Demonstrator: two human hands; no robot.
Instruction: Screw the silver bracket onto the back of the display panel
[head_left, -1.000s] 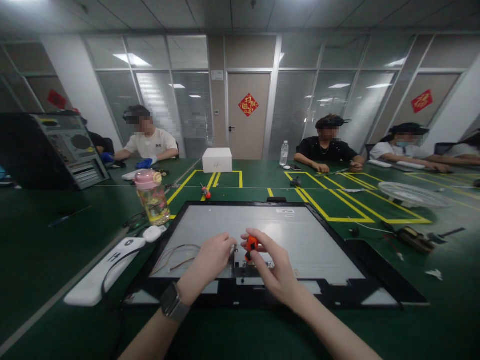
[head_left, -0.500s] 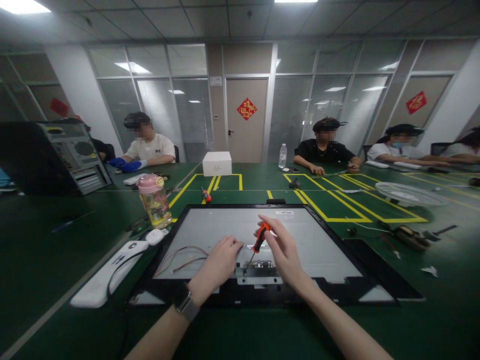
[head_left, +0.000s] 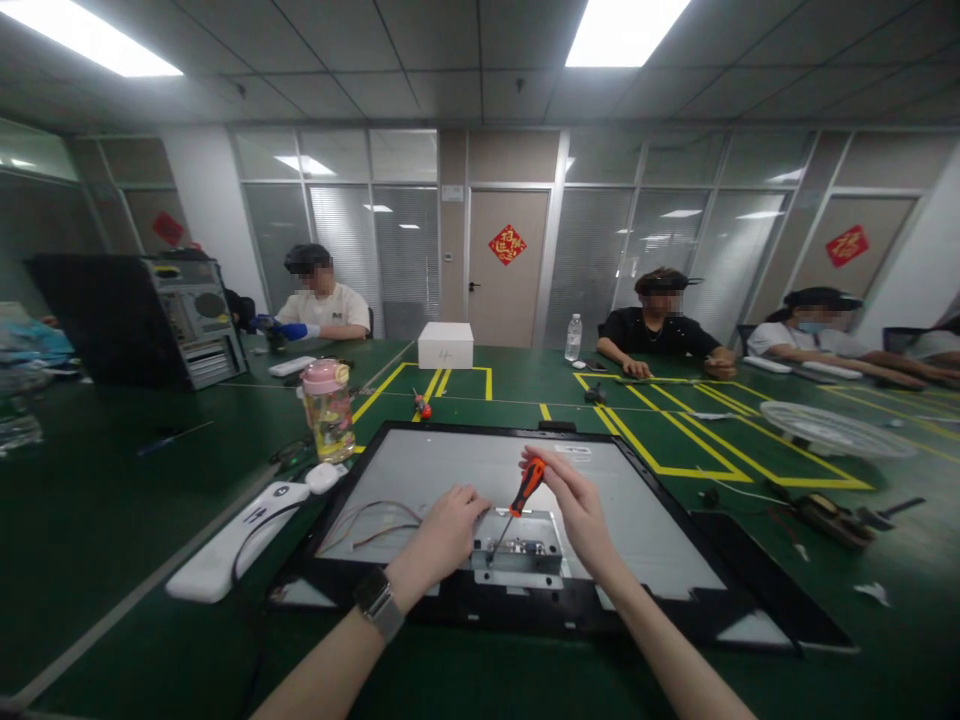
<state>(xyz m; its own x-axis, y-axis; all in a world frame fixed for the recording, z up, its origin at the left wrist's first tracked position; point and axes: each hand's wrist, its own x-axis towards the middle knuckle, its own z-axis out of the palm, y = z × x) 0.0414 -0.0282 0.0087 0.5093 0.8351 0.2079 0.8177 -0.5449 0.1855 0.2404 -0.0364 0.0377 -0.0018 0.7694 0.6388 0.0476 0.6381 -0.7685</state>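
A flat display panel [head_left: 637, 520] with a grey back and black frame lies before me. On its near middle part sits a small metal bracket [head_left: 551, 527] with a row of connectors. My left hand [head_left: 448, 525] is at the bracket's left edge, its fingers closed on it. My right hand [head_left: 581, 505] holds a screwdriver [head_left: 529, 485] by its orange and black handle. The screwdriver leans, and its tip meets the bracket's lower left part. Thin wires [head_left: 375, 510] lie on the panel left of my left hand.
Left of the panel are a white power bank [head_left: 232, 545] with a black cable, a pink-lidded bottle [head_left: 328, 410] and a computer case [head_left: 135, 320]. A dark flat piece [head_left: 765, 570] and a tape measure [head_left: 832, 520] are on the right. Co-workers sit across the table.
My view has tilted up and turned slightly left, so the scene sits lower and further right. The screwdriver stays on the bracket, with both hands in nearly the same places.
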